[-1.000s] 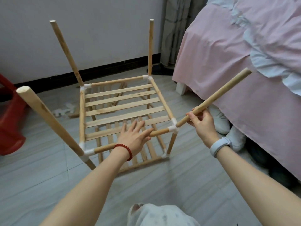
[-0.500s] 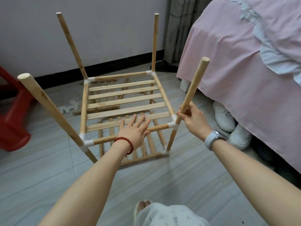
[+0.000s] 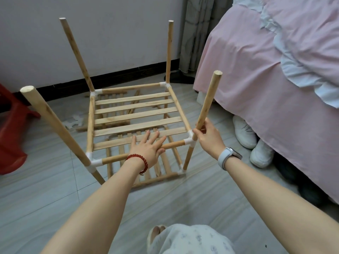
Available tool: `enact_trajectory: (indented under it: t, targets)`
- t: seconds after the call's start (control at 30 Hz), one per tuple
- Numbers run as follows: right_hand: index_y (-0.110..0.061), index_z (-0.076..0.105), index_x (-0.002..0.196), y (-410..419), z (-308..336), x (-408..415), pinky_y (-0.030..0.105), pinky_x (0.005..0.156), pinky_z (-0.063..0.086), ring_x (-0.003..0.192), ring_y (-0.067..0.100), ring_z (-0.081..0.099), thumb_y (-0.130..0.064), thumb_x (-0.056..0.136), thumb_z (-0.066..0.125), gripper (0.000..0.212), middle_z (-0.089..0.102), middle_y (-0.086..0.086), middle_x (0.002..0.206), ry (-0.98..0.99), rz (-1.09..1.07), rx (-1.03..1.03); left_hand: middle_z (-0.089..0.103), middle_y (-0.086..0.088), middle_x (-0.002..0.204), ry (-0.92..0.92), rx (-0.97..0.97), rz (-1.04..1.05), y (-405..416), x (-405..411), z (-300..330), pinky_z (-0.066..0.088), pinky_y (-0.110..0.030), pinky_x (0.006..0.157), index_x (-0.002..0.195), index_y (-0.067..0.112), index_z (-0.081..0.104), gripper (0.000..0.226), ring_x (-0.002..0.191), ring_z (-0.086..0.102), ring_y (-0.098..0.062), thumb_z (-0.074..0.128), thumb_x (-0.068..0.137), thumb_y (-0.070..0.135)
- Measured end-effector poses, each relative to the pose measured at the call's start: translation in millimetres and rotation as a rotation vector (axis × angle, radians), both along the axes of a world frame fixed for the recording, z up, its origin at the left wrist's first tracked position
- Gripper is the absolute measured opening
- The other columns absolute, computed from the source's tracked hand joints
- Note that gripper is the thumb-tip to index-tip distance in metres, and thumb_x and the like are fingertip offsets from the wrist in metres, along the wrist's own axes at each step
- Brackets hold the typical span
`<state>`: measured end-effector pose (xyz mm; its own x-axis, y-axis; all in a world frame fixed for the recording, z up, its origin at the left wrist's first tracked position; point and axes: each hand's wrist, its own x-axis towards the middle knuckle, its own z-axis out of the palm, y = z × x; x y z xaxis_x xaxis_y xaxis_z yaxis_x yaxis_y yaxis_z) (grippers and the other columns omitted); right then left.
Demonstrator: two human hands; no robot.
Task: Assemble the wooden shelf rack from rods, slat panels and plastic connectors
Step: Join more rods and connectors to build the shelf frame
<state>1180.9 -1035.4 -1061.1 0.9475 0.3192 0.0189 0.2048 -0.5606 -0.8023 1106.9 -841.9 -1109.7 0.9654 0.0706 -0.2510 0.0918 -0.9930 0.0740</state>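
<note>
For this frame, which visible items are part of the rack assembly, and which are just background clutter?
Part of the job:
- rod gripped by the right hand
- white corner connector under it
- upper slat panel
- front rail the left hand presses on
- spare slat pieces on the floor

Just lying about:
- red stool
- white shoes
- pink bed cover

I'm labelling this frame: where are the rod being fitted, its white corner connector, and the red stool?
rod (image 3: 208, 99), head view, mid-shaft.
white corner connector (image 3: 190, 140), head view, its centre.
red stool (image 3: 11, 132), head view, its side.
</note>
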Motion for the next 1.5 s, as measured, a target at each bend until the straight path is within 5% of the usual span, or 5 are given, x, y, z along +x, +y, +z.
enact_trajectory:
  t: [0.57,0.77,0.9,1.03,1.5]
  targets:
    - [-0.007,0.053,0.102,6.5,-11.4,-6.7,0.03,0.064,0.048,0.074,0.021,0.058,-0.017,0.096,0.048,0.013,0.06,0.008,0.081,-0.184,-0.17,0.059,-0.013,0.01,0.156,0.019,0.002,0.029,-5.6,2.1,3.6,-0.006,-0.055,0.113,0.148,0.031,-0.006,0.055,0.144,-0.013,-0.018,0.012,0.099,0.047]
    - [-0.013,0.049,0.114,5.7,-12.0,-21.1,0.032,0.068,0.047,0.089,0.025,0.059,-0.032,0.1,0.034,0.028,0.06,0.007,0.098,0.114,-0.177,-0.192,0.002,0.003,0.157,0.071,-0.08,0.049,1.9,-10.5,25.6,0.005,-0.054,0.114,0.148,0.028,0.011,0.057,0.145,-0.003,-0.022,0.033,0.098,0.043]
    - [-0.006,0.044,0.131,26.0,3.9,-38.5,0.031,0.07,0.044,0.088,0.025,0.055,-0.024,0.097,0.036,0.039,0.06,0.011,0.102,0.271,0.102,-0.581,0.03,-0.001,0.15,0.036,-0.126,0.086,22.7,-41.7,66.2,0.031,-0.043,0.109,0.142,0.026,0.032,0.05,0.136,0.031,-0.022,0.041,0.096,0.041]
    - [0.0,0.059,0.114,75.5,43.0,-70.9,0.025,0.055,0.035,0.062,0.014,0.045,-0.024,0.099,0.036,0.036,0.047,0.0,0.069,0.182,0.436,-0.526,0.048,-0.002,0.137,0.138,-0.199,0.14,60.2,-93.2,102.9,0.043,-0.037,0.101,0.137,0.022,0.042,0.045,0.121,0.049,-0.02,0.044,0.095,0.039]
    - [0.001,0.061,0.114,342.8,53.8,-218.3,0.035,0.086,0.046,0.106,0.032,0.059,-0.019,0.098,0.037,0.035,0.065,0.016,0.113,-0.031,0.9,-0.527,0.057,-0.001,0.127,-0.279,-0.219,0.793,261.1,-284.0,101.2,0.044,-0.035,0.095,0.123,0.022,0.057,0.032,0.115,0.053,-0.022,0.039,0.096,0.028]
